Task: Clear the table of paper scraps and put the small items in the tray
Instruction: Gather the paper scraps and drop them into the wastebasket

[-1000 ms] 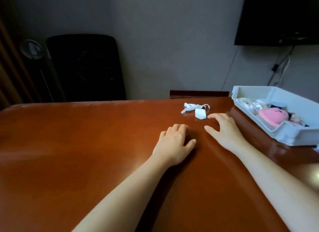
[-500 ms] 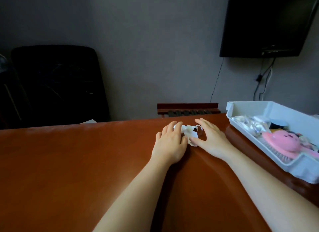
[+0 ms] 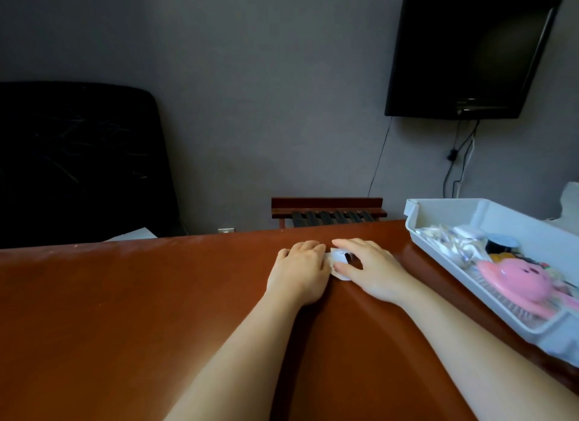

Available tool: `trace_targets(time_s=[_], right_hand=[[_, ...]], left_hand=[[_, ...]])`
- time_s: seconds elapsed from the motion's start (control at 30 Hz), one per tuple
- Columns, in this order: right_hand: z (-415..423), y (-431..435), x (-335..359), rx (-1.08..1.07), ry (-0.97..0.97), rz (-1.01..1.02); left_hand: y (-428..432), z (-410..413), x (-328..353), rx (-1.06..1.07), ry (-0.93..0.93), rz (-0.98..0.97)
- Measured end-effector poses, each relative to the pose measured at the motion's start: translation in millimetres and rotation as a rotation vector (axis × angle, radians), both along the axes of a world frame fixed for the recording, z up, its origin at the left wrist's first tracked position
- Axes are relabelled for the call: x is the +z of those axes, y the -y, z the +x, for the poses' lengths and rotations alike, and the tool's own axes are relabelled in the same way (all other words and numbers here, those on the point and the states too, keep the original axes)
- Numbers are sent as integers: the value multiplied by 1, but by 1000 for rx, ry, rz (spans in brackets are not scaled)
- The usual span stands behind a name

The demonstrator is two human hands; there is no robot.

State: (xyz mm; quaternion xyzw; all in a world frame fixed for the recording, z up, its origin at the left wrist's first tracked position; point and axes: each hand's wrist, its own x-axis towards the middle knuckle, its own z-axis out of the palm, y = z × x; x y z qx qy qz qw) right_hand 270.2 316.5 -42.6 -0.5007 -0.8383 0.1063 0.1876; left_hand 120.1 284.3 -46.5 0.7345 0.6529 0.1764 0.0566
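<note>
Reddish-brown polished wood makes up the counter (image 3: 125,311), which fills the lower part of the head view. A grey wall is seen behind it. A black television (image 3: 470,50) is mounted on that wall at the upper right, with dark cables (image 3: 454,163) hanging below it. A black chair back (image 3: 78,163) is seen beyond the counter's far edge on the left, and a dark wooden slatted rack (image 3: 327,209) stands behind the far edge near the middle.

Both bare forearms are stretched forward over the counter. The left hand (image 3: 297,270) is laid palm down on the wood, its fingers relaxed and close together, and nothing is gripped by it; its thumb side is pressed against the white paper scraps (image 3: 336,259). The right hand (image 3: 369,267) is arched over the same scraps, which are pinched between its curled forefinger and thumb. The scraps are thus found on the counter near its far edge, wedged between the two hands and mostly covered by them.

A white plastic tray (image 3: 445,210) is set on the counter's right side, well apart from the hands. A pink round toy-like item (image 3: 520,279), a small dark pot (image 3: 499,243) and some whitish pieces are held in it; these cannot be identified more closely.
</note>
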Motion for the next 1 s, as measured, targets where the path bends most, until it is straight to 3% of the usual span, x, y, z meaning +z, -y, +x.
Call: trace_targets(time_s=[0.7,1.0], right_hand=[[-3,2,1,68,45,127],[3,4,5,24,-250,-6]], left_hand=[[0,1,2,3,-45,70],[10,-3,4,-64,32,105]])
